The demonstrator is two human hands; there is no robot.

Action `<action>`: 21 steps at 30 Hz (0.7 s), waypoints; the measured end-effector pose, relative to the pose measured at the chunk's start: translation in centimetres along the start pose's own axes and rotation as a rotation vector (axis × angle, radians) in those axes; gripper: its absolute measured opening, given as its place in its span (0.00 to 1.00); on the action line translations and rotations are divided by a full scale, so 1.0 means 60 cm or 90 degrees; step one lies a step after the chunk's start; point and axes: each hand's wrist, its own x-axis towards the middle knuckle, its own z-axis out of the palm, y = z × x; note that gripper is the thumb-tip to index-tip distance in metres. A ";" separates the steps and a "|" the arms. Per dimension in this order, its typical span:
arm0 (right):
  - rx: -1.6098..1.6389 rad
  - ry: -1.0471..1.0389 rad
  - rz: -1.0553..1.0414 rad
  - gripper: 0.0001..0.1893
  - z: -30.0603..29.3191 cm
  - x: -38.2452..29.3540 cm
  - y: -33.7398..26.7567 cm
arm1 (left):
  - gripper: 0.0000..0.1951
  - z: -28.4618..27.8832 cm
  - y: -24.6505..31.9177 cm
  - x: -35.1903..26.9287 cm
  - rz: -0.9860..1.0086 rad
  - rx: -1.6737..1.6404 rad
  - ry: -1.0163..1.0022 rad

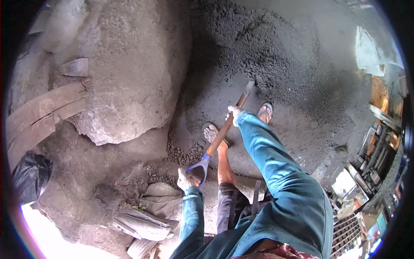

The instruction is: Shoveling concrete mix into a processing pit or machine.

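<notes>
A shovel with a wooden shaft point(219, 136) and a blue D-shaped handle point(204, 164) slants across the middle of the view. My left hand point(187, 180), in a whitish glove, is closed on the blue handle. Farther down the shaft, my right hand point(234, 114), gloved too, grips the wood. The shovel's metal end point(249, 86) meets the near edge of a heap of dark, crumbly material point(263, 48); most of its blade is hidden. Both my feet, in flip-flops, stand beside the shaft.
A huge boulder point(136, 71) rises at the left, near curved boards point(45, 110) and a black plastic bag point(31, 173). Folded sacks point(161, 194) lie below my left hand. Mixed tools and scraps point(372, 162) crowd the right side, above a metal grate point(346, 231).
</notes>
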 end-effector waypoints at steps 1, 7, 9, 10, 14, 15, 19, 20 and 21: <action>-0.002 -0.013 0.006 0.13 0.017 -0.018 0.012 | 0.23 -0.017 -0.007 0.002 0.026 -0.027 -0.009; 0.042 -0.007 -0.037 0.11 0.003 -0.134 0.024 | 0.23 -0.081 -0.024 -0.017 0.055 -0.046 0.012; 0.100 -0.033 -0.053 0.11 0.002 -0.202 0.028 | 0.27 -0.130 -0.032 0.011 0.073 -0.085 -0.041; 0.117 -0.037 -0.061 0.10 -0.007 -0.244 0.027 | 0.28 -0.152 -0.036 0.011 0.065 -0.089 -0.042; 0.214 0.019 -0.100 0.10 -0.088 -0.344 -0.011 | 0.30 -0.157 0.004 -0.033 0.069 0.046 -0.199; 0.208 0.078 -0.135 0.11 -0.082 -0.435 -0.045 | 0.31 -0.156 0.010 -0.050 0.035 0.050 -0.228; 0.312 0.115 -0.256 0.14 -0.198 -0.538 -0.174 | 0.32 -0.027 0.060 -0.109 -0.045 0.091 -0.374; 0.342 0.100 -0.309 0.10 -0.196 -0.616 -0.217 | 0.32 0.009 0.071 -0.126 0.001 0.097 -0.426; 0.381 0.094 -0.366 0.09 -0.199 -0.697 -0.269 | 0.31 0.054 0.098 -0.167 0.047 0.113 -0.486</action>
